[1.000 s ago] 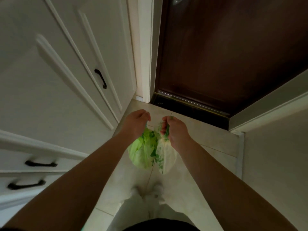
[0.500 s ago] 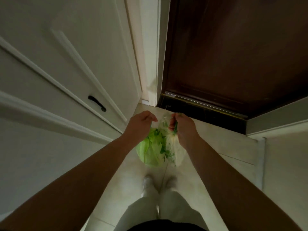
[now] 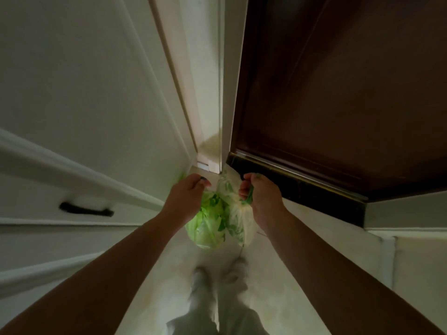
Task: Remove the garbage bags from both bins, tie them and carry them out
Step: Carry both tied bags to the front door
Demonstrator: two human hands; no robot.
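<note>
Two small garbage bags hang side by side above the pale tiled floor, just in front of the door's foot. The bright green bag (image 3: 208, 226) hangs from my left hand (image 3: 186, 201), which is closed around its top. The paler, whitish-green bag (image 3: 235, 218) hangs from my right hand (image 3: 261, 201), fingers curled around its gathered neck. The bags touch each other. Both forearms reach forward from the bottom corners.
A dark brown door (image 3: 338, 93) stands shut straight ahead, with a dark threshold (image 3: 302, 187) at its foot. White cabinet fronts (image 3: 84, 93) with a black handle (image 3: 85, 209) line the left. A pale wall corner (image 3: 411, 213) stands at right. My feet (image 3: 217, 281) are on the floor below.
I have moved closer to the door, which now fills more of the view. Both hands with the bags have gone forward and now hang right at the threshold.
</note>
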